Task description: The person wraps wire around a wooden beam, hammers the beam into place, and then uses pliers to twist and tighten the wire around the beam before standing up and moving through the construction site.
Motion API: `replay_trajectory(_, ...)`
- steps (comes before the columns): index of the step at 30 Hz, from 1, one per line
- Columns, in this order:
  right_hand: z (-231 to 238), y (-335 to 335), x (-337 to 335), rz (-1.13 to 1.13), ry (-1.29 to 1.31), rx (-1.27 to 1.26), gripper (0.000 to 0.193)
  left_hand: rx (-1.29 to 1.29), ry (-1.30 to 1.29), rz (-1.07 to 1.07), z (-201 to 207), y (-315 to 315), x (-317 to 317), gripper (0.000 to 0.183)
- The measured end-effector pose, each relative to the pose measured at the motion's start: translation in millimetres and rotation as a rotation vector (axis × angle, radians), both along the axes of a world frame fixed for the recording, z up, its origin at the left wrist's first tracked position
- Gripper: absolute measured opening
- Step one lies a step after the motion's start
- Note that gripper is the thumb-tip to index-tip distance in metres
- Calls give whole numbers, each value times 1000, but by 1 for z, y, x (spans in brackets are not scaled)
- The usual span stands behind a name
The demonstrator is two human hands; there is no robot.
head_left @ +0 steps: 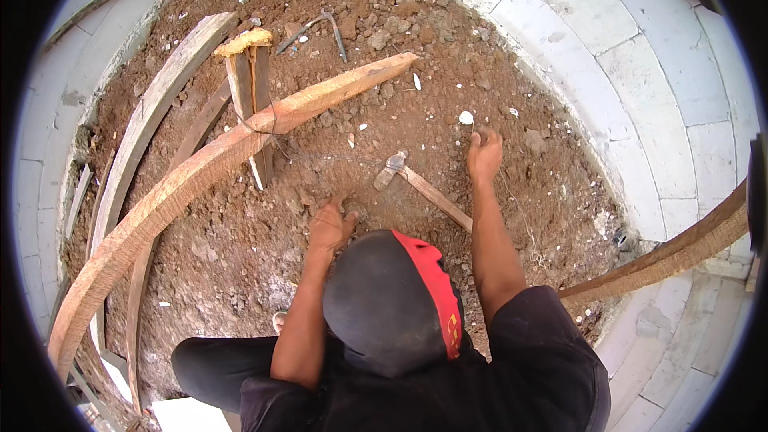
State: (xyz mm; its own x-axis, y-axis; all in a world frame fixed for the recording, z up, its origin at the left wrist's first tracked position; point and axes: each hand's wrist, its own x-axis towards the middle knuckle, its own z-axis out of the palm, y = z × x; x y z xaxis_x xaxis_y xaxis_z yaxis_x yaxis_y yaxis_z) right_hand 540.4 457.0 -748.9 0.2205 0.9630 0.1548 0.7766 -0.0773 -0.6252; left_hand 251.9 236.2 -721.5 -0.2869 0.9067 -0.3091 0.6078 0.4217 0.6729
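My left hand is low over the brown soil with its thumb apart from the fingers, and no held thing shows in it. Further forward on the right, my right hand has its fingers curled in; what they hold, if anything, is too small to make out. A thin wire runs down the soil beside that wrist. Between my hands lies a claw-type hammer with a wooden handle, its end behind my right forearm. A long timber crosses a wooden stake, with dark wire around the crossing.
The stake's top is splintered and yellow. Beyond it lies a two-legged metal tool, like pincers. Several planks lie at left. Pale block paving borders the soil, and another timber sticks in at right. A dark cap is between my arms.
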Motion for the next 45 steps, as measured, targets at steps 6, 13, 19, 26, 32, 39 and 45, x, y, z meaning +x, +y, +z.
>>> replay_trajectory(6, -27, 72, 17, 11, -445, -204, 41, -304, -108, -334, 59, -10, -27, 46)
replay_trajectory(13, 48, 63, -29, 76, 83, -9, 30, -241, -59, -132, 267, -70, -70, 34)
replay_trajectory(19, 297, -37, -157, 745, 823, 39, 29, 397, -206, 36, 362, -77, -123, 36)
replay_trajectory(26, 416, -193, -304, 1629, 497, 195, 27, 528, -1024, 262, 361, -146, -162, 38)
replay_trajectory(32, 421, -285, -359, 1599, 400, 30, 32, 627, -1062, 295, 347, -226, -205, 33)
replay_trajectory(39, 417, -344, -365, 1559, 137, -80, 19, 1033, -939, 619, 355, -301, -253, 27)
replay_trajectory(45, 411, -359, -356, 1520, 396, -184, 25, 1006, -783, 548, 357, -332, -269, 29)
